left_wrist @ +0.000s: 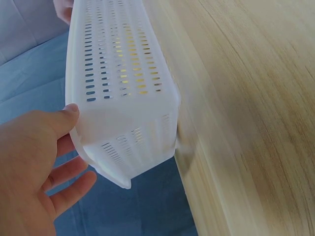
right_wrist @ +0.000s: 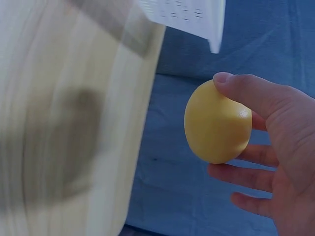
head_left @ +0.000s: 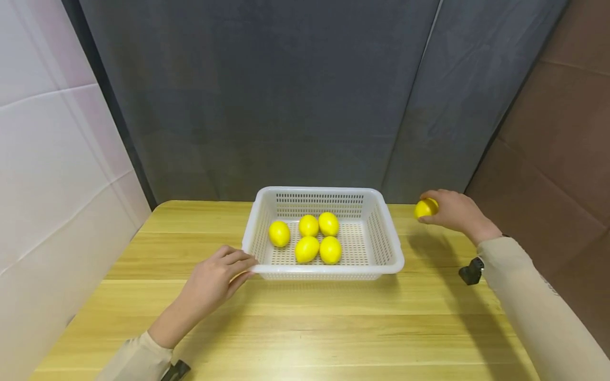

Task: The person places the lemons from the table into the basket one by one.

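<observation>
A white perforated plastic basket [head_left: 321, 270] stands on the table with several yellow lemons [head_left: 306, 249] on its floor. At its front left corner my left hand [head_left: 216, 275] holds the rim; the left wrist view shows the thumb [left_wrist: 70, 111] on one side of the rim and the fingers on the other. To the right of the basket, my right hand [head_left: 452, 211] grips another lemon [head_left: 425, 209] above the table's back right part. In the right wrist view that lemon [right_wrist: 216, 123] sits between the thumb [right_wrist: 246, 91] and fingers, which it partly hides.
The wooden table [head_left: 305, 328] ends at a dark grey curtain [head_left: 267, 106] behind the basket. A white cloth wall [head_left: 57, 132] rises on the left, a brown one [head_left: 567, 148] on the right. The right arm casts a shadow on the tabletop.
</observation>
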`<state>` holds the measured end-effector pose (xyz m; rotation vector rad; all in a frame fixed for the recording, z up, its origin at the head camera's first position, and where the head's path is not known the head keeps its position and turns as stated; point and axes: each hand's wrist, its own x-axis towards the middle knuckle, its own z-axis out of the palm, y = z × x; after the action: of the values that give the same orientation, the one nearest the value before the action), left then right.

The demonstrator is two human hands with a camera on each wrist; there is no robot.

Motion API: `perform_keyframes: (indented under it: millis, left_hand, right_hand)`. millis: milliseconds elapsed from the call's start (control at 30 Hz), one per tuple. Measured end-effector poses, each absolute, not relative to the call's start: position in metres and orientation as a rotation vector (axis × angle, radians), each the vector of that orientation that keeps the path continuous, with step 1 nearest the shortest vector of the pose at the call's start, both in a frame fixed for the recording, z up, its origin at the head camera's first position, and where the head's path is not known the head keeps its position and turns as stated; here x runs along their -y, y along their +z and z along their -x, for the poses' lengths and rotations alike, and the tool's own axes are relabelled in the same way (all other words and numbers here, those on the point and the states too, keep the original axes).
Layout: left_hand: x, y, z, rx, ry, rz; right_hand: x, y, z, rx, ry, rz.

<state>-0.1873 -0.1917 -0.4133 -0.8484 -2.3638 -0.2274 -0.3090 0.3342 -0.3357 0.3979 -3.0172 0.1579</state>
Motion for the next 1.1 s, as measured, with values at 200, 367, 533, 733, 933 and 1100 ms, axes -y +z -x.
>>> perform_keyframes:
  millis: [200,367,533,733,933,1100]
  left_hand:
    - [0.192,-0.413,0.186,2.365,-0.225,0.849]
    - [0.192,-0.413,0.187,2.357,-0.232,0.851]
    - [0.192,-0.413,0.187,2.355,-0.232,0.858]
    - [0.193,-0.414,0.187,2.356,-0.229,0.858]
    - [0.193,-0.414,0.187,2.353,-0.23,0.856]
    - [0.193,-0.413,0.187,2.348,-0.231,0.861]
  right_hand:
    - [-0.336,-0.321,0.307,3.002,0.168,-0.387]
    - [-0.336,-0.318,0.304,3.02,0.183,-0.378]
    - [-0.335,-0.321,0.302,3.022,0.178,-0.383]
    - [-0.328,-0.319,0.302,2.998,0.168,-0.405]
    - [-0.318,-0.316,0.304,2.984,0.16,-0.459]
    - [-0.305,-0.313,0.307,2.962,0.175,-0.498]
